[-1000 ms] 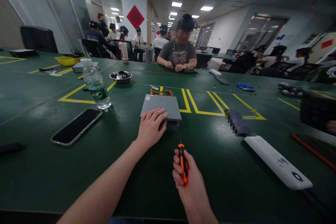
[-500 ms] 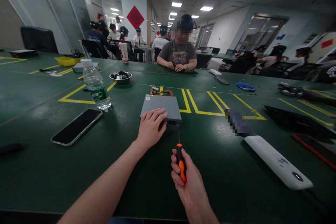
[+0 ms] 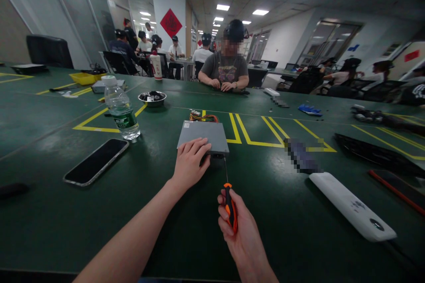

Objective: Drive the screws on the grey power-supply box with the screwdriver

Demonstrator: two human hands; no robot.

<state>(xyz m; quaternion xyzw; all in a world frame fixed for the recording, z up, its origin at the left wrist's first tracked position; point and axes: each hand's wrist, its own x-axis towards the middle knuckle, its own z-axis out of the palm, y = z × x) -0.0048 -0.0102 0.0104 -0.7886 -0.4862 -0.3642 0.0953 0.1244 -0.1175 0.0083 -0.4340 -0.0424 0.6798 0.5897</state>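
A grey metal computer power supply [image 3: 210,132] lies flat on the green table [image 3: 159,239], its bundle of coloured cables [image 3: 207,118] at the far side. My left hand [image 3: 191,159] grips its near left corner, fingers over the top and thumb down by the front face. In my right hand [image 3: 244,225] is an orange and black screwdriver [image 3: 228,201], with fingers wrapped round the handle. Its thin shaft points away from me, and the tip meets the near right corner of the power supply. Whatever screw is there is too small to make out.
To the left are a phone [image 3: 96,161], a water bottle [image 3: 122,112] and a metal bowl [image 3: 152,98] of small dark parts. On the right lies a white handheld device [image 3: 352,208]. A person [image 3: 226,64] sits across the table, near a blue glove [image 3: 309,109].
The screwdriver handle has turned in my right hand, showing its orange parts differently. My left hand and the power supply have stayed in place.
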